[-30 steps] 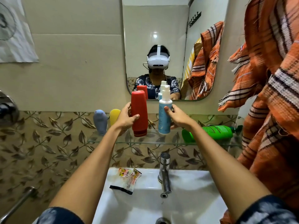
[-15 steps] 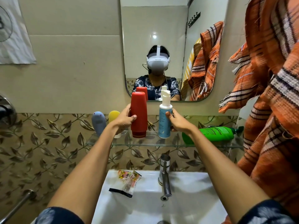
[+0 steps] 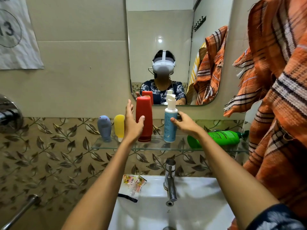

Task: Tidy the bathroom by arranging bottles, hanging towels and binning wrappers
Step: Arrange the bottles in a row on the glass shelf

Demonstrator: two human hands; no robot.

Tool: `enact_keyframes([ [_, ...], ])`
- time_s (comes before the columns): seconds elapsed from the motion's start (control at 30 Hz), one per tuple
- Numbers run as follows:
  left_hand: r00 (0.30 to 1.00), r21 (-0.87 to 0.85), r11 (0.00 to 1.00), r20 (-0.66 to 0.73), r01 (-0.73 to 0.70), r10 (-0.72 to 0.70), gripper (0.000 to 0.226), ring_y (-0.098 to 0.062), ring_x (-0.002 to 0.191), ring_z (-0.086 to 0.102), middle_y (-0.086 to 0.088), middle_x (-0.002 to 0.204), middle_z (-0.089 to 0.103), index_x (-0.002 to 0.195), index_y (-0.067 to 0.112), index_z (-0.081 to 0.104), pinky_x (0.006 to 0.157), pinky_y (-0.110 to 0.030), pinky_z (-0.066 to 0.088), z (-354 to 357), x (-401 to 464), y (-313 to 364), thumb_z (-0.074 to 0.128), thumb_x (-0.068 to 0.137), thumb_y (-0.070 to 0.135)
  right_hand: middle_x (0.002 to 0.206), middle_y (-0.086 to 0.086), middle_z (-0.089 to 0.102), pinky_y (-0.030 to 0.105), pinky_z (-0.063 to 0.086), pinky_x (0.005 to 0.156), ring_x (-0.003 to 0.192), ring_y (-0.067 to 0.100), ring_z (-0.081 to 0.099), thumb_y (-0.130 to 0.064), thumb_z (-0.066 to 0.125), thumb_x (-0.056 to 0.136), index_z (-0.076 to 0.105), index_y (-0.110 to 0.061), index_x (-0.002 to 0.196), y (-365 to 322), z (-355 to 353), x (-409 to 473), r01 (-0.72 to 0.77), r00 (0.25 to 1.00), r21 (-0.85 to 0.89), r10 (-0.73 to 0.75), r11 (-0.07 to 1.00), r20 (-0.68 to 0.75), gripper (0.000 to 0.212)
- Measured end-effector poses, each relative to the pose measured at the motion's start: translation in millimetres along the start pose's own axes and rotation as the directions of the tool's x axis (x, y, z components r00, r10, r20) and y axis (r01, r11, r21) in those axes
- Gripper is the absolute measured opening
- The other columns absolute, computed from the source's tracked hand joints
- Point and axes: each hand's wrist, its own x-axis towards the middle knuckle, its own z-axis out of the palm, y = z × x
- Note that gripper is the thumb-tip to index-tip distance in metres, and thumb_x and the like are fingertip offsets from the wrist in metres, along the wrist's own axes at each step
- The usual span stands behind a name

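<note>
A red bottle and a white-and-blue pump bottle stand upright on the glass shelf under the mirror. My left hand is beside the red bottle with fingers straight up and the thumb tip at its side. At the pump bottle's right side, my right hand is relaxed, its thumb and fingertips just touching the bottle. A grey bottle and a yellow bottle stand at the shelf's left. A green bottle lies on its side at the right. Crumpled wrappers lie on the sink's rim.
An orange striped towel hangs bunched at the right, close to my right arm. The white sink with a chrome tap is below the shelf. A metal bar sticks out at the lower left. The mirror reflects wall hooks.
Both bottles have come down onto the shelf. My left hand has let go of the red bottle and opened; my right hand has loosened around the pump bottle.
</note>
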Motion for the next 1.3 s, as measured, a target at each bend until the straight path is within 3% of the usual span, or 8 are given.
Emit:
enact_keyframes([
  [0.17, 0.911, 0.126, 0.950, -0.273, -0.286, 0.311, 0.064, -0.011, 0.126, 0.034, -0.014, 0.146, 0.038, 0.144, 0.010, 0.027, 0.096, 0.002, 0.025, 17, -25, 22, 0.056, 0.088, 0.002, 0.145, 0.013, 0.040, 0.034, 0.038, 0.101, 0.131, 0.027, 0.042, -0.016, 0.057, 0.093, 0.022, -0.006, 0.148, 5, -24, -5, 0.011, 0.985, 0.016, -0.008, 1.000, -0.173, 0.067],
  [0.33, 0.858, 0.188, 0.845, -0.019, -0.501, 0.514, 0.061, -0.019, 0.126, 0.043, -0.016, 0.138, 0.048, 0.136, 0.004, 0.042, 0.107, -0.009, 0.026, 44, -42, 26, 0.067, 0.080, 0.000, 0.137, 0.014, 0.048, 0.036, 0.043, 0.096, 0.120, 0.032, 0.053, -0.012, 0.067, 0.085, 0.029, -0.008, 0.146, 20, -65, -20, -0.028, 0.966, -0.007, 0.026, 1.000, -0.256, 0.071],
  [0.7, 0.876, 0.034, 0.960, 0.417, -0.279, 0.240, 0.024, -0.022, 0.102, 0.064, -0.013, 0.105, 0.070, 0.094, 0.002, 0.073, 0.092, -0.025, 0.047, 121, -59, 14, 0.077, 0.073, 0.012, 0.147, 0.019, 0.037, 0.031, 0.045, 0.095, 0.131, 0.029, 0.044, -0.028, 0.063, 0.090, 0.030, 0.008, 0.140, 66, -94, -57, -0.470, 0.818, 0.049, 0.456, 0.881, -0.350, 0.070],
  [0.83, 0.777, 0.243, 0.941, 0.629, -0.236, 0.033, 0.062, -0.021, 0.113, 0.059, -0.008, 0.123, 0.063, 0.120, 0.009, 0.061, 0.098, -0.031, 0.046, 145, -53, 20, 0.082, 0.066, 0.030, 0.134, 0.023, 0.052, 0.017, 0.045, 0.034, 0.040, 0.008, 0.063, -0.030, 0.061, 0.090, 0.034, 0.004, 0.138, 71, -75, -62, -0.496, 0.818, 0.217, 0.537, 0.841, -0.208, 0.065],
  [0.9, 0.744, 0.364, 0.866, 0.668, -0.342, 0.013, 0.070, -0.022, 0.115, 0.057, -0.007, 0.128, 0.060, 0.126, 0.014, 0.056, 0.100, -0.036, 0.045, 151, -50, 20, 0.083, 0.064, 0.032, 0.126, 0.025, 0.056, 0.018, 0.044, 0.029, 0.033, 0.014, 0.057, -0.022, 0.067, 0.087, 0.035, 0.006, 0.135, 81, -70, -56, -0.463, 0.808, 0.322, 0.543, 0.826, -0.229, 0.064],
  [1.03, 0.729, 0.456, 0.756, 0.683, -0.471, 0.042, 0.058, -0.029, 0.113, 0.054, -0.012, 0.124, 0.058, 0.124, 0.013, 0.055, 0.093, -0.038, 0.046, 154, -50, 22, 0.076, 0.072, 0.030, 0.129, 0.019, 0.055, 0.017, 0.051, 0.063, 0.089, 0.017, 0.070, -0.002, 0.065, 0.085, 0.038, 0.007, 0.134, 87, -61, -53, -0.395, 0.814, 0.533, 0.554, 0.748, -0.175, 0.057],
  [1.2, 0.663, 0.441, 0.720, 0.748, -0.536, 0.035, 0.044, -0.038, 0.107, 0.054, -0.022, 0.118, 0.055, 0.118, 0.003, 0.046, 0.088, -0.041, 0.045, 148, -49, 9, 0.054, 0.090, 0.037, 0.055, 0.007, 0.069, 0.021, 0.052, 0.082, 0.042, 0.012, 0.062, -0.008, 0.057, 0.091, 0.060, -0.004, 0.094, 87, -59, -56, -0.372, 0.829, 0.713, 0.558, 0.595, -0.033, 0.006],
  [1.3, 0.667, 0.346, 0.811, 0.741, -0.473, 0.073, 0.047, -0.034, 0.107, 0.052, -0.022, 0.120, 0.051, 0.128, 0.005, 0.042, 0.093, -0.044, 0.043, 137, -48, -2, 0.044, 0.095, 0.038, 0.087, 0.012, 0.069, 0.022, 0.055, 0.081, 0.085, 0.023, 0.068, -0.001, 0.051, 0.093, 0.054, 0.002, 0.115, 84, -53, -59, -0.273, 0.860, 0.784, 0.506, 0.557, -0.060, 0.022],
])
